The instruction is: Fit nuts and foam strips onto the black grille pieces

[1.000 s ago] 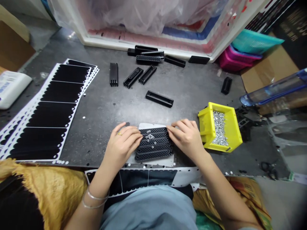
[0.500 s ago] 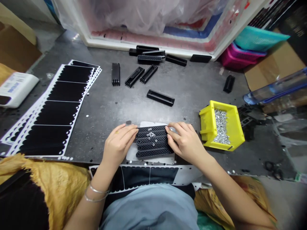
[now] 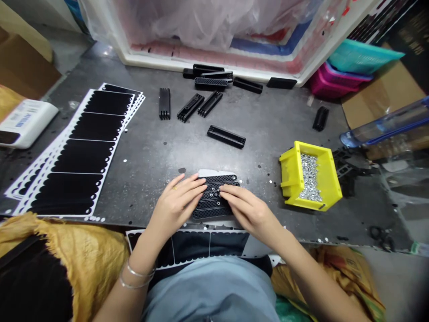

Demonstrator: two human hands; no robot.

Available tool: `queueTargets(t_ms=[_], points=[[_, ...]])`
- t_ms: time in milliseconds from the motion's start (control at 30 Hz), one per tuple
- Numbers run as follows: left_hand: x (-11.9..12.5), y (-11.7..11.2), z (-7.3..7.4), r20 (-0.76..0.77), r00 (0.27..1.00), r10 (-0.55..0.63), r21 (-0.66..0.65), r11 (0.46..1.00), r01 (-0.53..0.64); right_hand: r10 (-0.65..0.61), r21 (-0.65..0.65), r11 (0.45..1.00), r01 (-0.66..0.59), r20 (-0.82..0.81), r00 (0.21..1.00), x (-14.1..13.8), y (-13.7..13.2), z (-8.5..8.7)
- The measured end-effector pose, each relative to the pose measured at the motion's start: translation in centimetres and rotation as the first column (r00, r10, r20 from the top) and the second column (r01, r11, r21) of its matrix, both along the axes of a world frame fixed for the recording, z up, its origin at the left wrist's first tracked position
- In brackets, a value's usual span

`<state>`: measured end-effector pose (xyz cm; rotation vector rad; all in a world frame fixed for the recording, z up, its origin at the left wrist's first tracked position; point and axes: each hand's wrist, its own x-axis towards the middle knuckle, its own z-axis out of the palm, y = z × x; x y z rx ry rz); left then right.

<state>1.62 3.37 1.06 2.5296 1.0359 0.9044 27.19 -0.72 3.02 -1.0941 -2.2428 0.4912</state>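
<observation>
Several black textured plastic strips (image 3: 214, 213) lie side by side on a pale sheet (image 3: 214, 172) at the table's front edge. A few small metal rings (image 3: 212, 195) lie loose on them, and one sits at the top strip's right end. My left hand (image 3: 179, 201) rests over the strips' left ends, fingers stretched out. From the right, my right hand (image 3: 250, 208) reaches over the strips, its fingertips pressed together among the rings. Whatever those fingertips pinch is too small to make out.
A yellow bin (image 3: 327, 179) of small metal pieces stands at right. Black slotted plastic parts (image 3: 226, 136) lie scattered behind the strips. Sheets of black stickers (image 3: 87, 150) lie left. A white-framed tray (image 3: 214, 71) with plastic film lines the back.
My right hand has moved left from the strips' right ends onto the rings. My left fingers have slid further over the strips. The ring cluster is partly covered; a ring now shows at the top right.
</observation>
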Motion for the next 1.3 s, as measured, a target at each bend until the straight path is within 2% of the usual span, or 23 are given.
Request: queueTargets(t_ms=[133, 267, 433, 533, 633, 733, 867, 1033, 1167, 1300], points=[[1.0, 0.7, 0.6, -0.028, 0.995, -0.099, 0.003, 0.995, 0.099, -0.153, 0.003, 0.988, 0.154, -0.082, 0.985, 1.8, 0.5, 0.4], [1.8, 1.5, 1.0, -0.081, 0.99, -0.115, 0.034, 0.992, 0.118, -0.192, 0.063, 0.98, 0.189, 0.06, 0.979, 0.7, 2.3, 0.1], [1.5, 1.7, 1.3, -0.108, 0.99, -0.089, 0.067, 0.993, 0.097, -0.222, 0.035, 0.975, 0.219, 0.105, 0.969, 0.7, 2.6, 0.0], [0.3, 1.2, 1.2, -0.09, 0.996, 0.015, 0.109, 0.994, -0.006, -0.243, 0.089, 0.968, 0.235, 0.093, 0.966, 1.9, 2.1, -0.2], [-0.9, 0.4, 1.1, -0.083, 0.988, 0.128, 0.152, 0.982, -0.115, -0.265, 0.28, 0.938, 0.205, 0.198, 0.944, 2.5, 1.7, -0.3], [-1.0, -0.4, 0.9, -0.078, 0.982, 0.173, 0.156, 0.975, -0.159, -0.269, 0.431, 0.897, 0.098, 0.356, 0.895, 2.5, 1.4, 0.3], [0.0, -0.9, -0.1, 0.0, 0.975, 0.223, 0.116, 0.968, -0.222, -0.216, 0.405, 0.914, 0.031, 0.421, 0.881, 2.0, 1.7, 1.2], [0.4, -1.4, -1.1, 0.087, 0.96, 0.268, 0.114, 0.954, -0.277, -0.246, 0.42, 0.906, 0.055, 0.415, 0.876, 1.6, 2.4, 1.1], [0.0, -2.3, -0.9, 0.039, 0.977, 0.208, 0.131, 0.969, -0.212, -0.285, 0.475, 0.879, 0.037, 0.461, 0.84, 2.2, 1.9, 1.0], [-0.1, -3.0, -0.7, -0.017, 0.976, 0.218, 0.1, 0.971, -0.215, -0.225, 0.391, 0.92, -0.002, 0.534, 0.815, 2.8, 1.2, 1.3]])
